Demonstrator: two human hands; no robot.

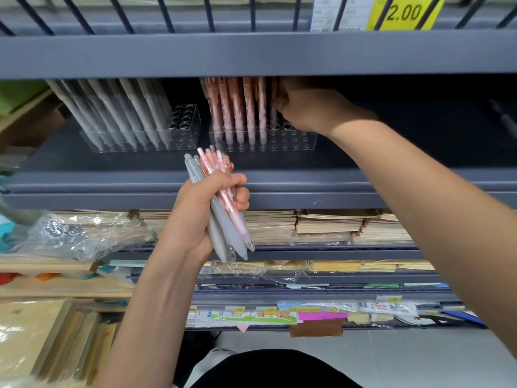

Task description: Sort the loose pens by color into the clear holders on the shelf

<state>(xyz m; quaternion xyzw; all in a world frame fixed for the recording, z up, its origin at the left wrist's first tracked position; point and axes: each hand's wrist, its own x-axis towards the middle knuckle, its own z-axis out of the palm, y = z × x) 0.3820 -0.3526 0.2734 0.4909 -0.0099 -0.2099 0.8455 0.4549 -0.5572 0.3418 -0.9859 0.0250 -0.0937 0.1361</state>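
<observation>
My left hand (204, 211) grips a bundle of loose pens (221, 208), some grey and some pink patterned, in front of the shelf edge. On the shelf stand two clear holders. The left holder (184, 127) carries several grey pens (117, 113) leaning left. The right holder (291, 140) carries several pink pens (237, 107). My right hand (305, 106) reaches under the upper shelf and pinches a pink pen (273, 107) standing at the right end of the pink row. Its top is hidden by the shelf above.
A grey metal shelf board (251, 51) hangs low over the holders, with a yellow price tag (405, 12) above. Stacks of notebooks (321, 225) fill the shelf below. Crinkled plastic wrap (84, 236) and wooden items sit at the left.
</observation>
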